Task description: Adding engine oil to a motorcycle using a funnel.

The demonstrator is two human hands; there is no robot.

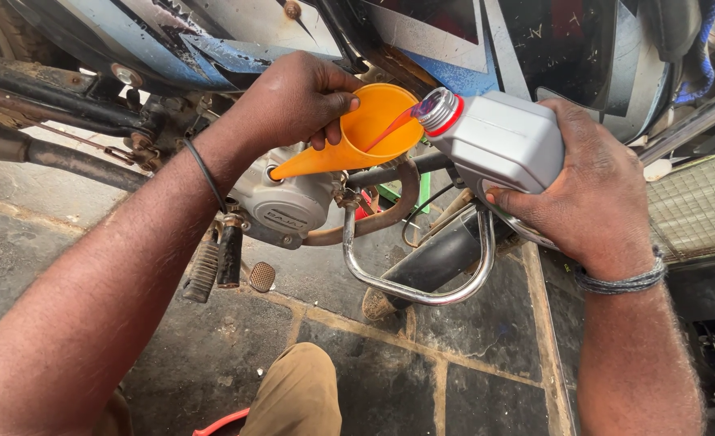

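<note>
Orange funnel (371,129) sits tilted, spout in filler hole of grey engine case (286,202). Left hand (293,101) grips funnel rim, thumb inside cone. Red oil stream (390,127) runs from neck of grey bottle (494,141) into funnel. Right hand (595,190) clasps bottle, tipped toward funnel. Chrome guard bar (418,292) below engine; footpeg (202,270) left; stone-slab floor (486,339) beneath motorcycle.

Chrome guard bar (422,291) and footpeg (204,270) crowd the room below the engine (289,202).
</note>
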